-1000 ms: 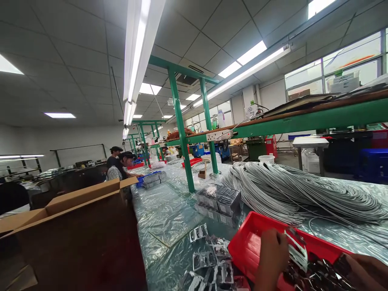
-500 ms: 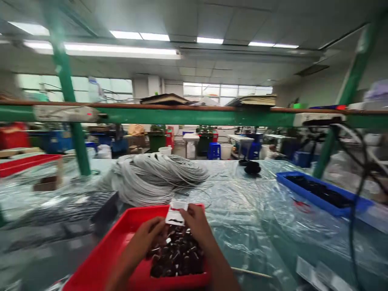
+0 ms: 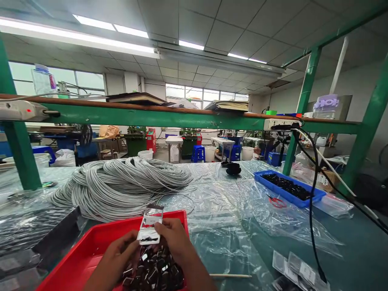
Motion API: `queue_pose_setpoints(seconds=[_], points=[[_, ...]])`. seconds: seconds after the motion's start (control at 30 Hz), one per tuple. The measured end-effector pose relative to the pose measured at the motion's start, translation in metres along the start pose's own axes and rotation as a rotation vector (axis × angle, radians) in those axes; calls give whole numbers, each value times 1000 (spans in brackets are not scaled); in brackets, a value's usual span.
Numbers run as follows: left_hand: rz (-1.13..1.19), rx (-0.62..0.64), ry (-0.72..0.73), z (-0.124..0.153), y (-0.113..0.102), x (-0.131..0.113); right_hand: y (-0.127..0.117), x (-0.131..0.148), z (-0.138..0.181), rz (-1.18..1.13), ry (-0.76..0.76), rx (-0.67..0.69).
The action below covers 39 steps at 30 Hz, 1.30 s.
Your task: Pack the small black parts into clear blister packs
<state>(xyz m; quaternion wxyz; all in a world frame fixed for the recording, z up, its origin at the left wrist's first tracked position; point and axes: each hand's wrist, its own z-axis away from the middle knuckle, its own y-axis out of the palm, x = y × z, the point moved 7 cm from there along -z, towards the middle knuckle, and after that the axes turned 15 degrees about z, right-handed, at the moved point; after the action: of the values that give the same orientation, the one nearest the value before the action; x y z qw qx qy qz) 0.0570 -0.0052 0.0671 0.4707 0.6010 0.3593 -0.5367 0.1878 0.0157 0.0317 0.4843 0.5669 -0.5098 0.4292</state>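
A small white-and-clear plastic case (image 3: 148,236), its hinged lid raised, is held over the front of a red tray (image 3: 87,246). A dark thin piece shows in its lower half. My right hand (image 3: 177,240) pinches the case's right side, thumb laid over it. At the lower left edge, the closed fingers of my left hand (image 3: 117,256) grip the same case. Beneath both hands, several dark, shiny small pieces (image 3: 159,268) are heaped in the tray, partly covered by my wrists.
Behind the tray lies a big coil of grey cable (image 3: 121,186). On the right are a blue tray (image 3: 318,198) of black pieces, a red-handled tool (image 3: 276,202), small clear cases (image 3: 298,270) and a hanging black cable (image 3: 313,226). A green shelf beam (image 3: 182,119) crosses ahead.
The view has swung right and steadied, so the scene sits further left. Both hands still hold the case, whose raised lid now shows more clearly.
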Motion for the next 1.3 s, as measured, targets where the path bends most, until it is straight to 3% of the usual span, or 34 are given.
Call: queue_pose_setpoints(seconds=[0.13,0.23,0.3,0.37,0.4,0.53,0.67,0.9,1.0,1.13,1.2,1.3], points=[[41,0,-13,-3,5,9,0,-14,-3,-75,48,26],[52,-10,54,-12,4,16,2,-16,-1,27,100,46],[56,-43,98,-18,0,17,-9,-6,3,263,56,-140],[52,-97,128,-20,-6,15,-17,15,12,533,-95,-348],[41,-114,136,-20,-9,13,-15,24,15,625,-176,-366],[-31,-15,87,-13,-8,6,5,29,17,707,-286,-66],[-48,74,24,-8,-8,7,6,25,19,758,-290,25],[-95,34,140,-15,-10,7,14,35,23,1068,-432,-164],[-84,-59,190,-16,-20,1,-2,33,19,849,-362,-213],[-160,-184,258,-15,-39,-5,-17,28,13,554,-241,-166],[-274,-207,303,-15,-41,-7,-13,32,15,549,-263,-137],[-446,-204,388,-17,-34,-13,0,40,23,731,-395,-99]])
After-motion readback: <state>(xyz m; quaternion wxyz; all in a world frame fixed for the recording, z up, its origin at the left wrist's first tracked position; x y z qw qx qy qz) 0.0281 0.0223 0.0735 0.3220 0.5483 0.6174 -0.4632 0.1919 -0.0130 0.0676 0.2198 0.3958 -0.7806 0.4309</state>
